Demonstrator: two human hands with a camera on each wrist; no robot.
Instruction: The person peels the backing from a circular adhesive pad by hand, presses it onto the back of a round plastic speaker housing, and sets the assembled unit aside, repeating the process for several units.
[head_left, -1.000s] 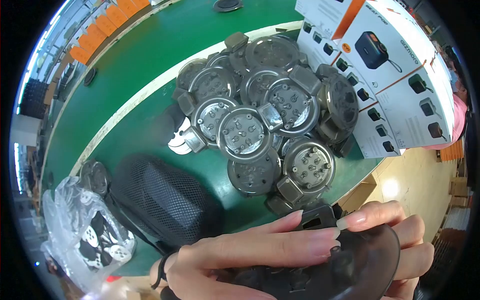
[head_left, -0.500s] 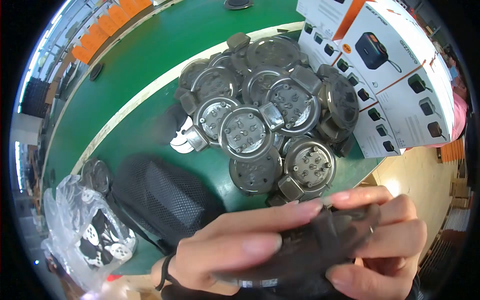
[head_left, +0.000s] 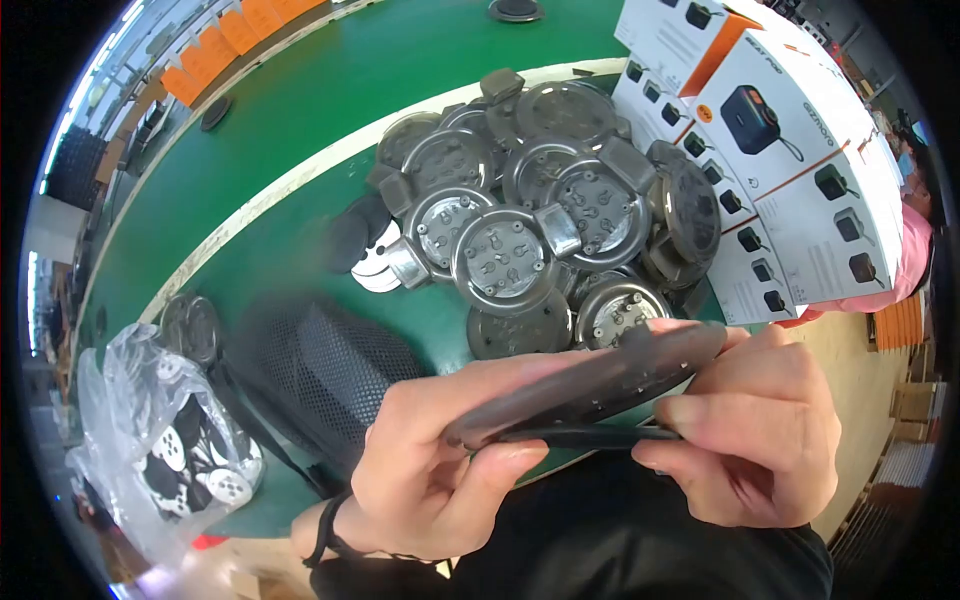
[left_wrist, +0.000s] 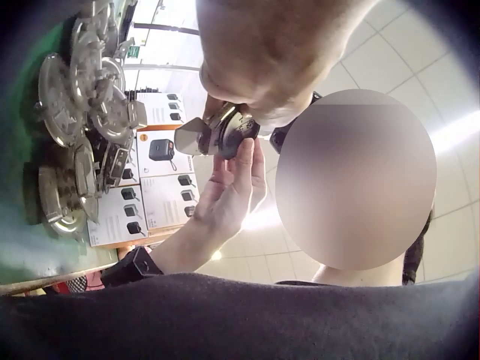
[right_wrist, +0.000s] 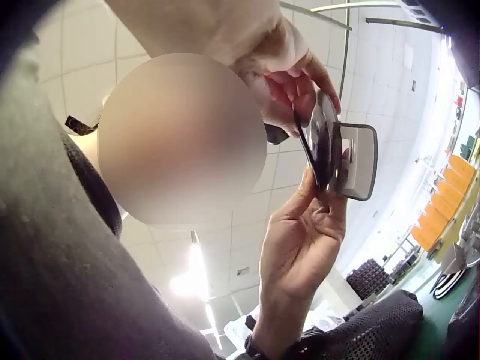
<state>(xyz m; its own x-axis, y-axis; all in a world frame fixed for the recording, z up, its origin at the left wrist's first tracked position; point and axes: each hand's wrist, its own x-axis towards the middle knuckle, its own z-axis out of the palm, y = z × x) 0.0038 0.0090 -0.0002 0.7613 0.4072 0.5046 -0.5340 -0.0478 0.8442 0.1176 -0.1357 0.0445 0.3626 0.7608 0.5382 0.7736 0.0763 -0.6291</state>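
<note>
Both left hand (head_left: 420, 485) and right hand (head_left: 765, 440) tight around dark plate (head_left: 590, 385); discs (head_left: 222, 487) inside plastic bag (head_left: 115, 400)

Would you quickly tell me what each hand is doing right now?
Left hand: holding one edge of the round disc, fingers curled round it.
Right hand: gripping the opposite edge of the same disc.
</note>
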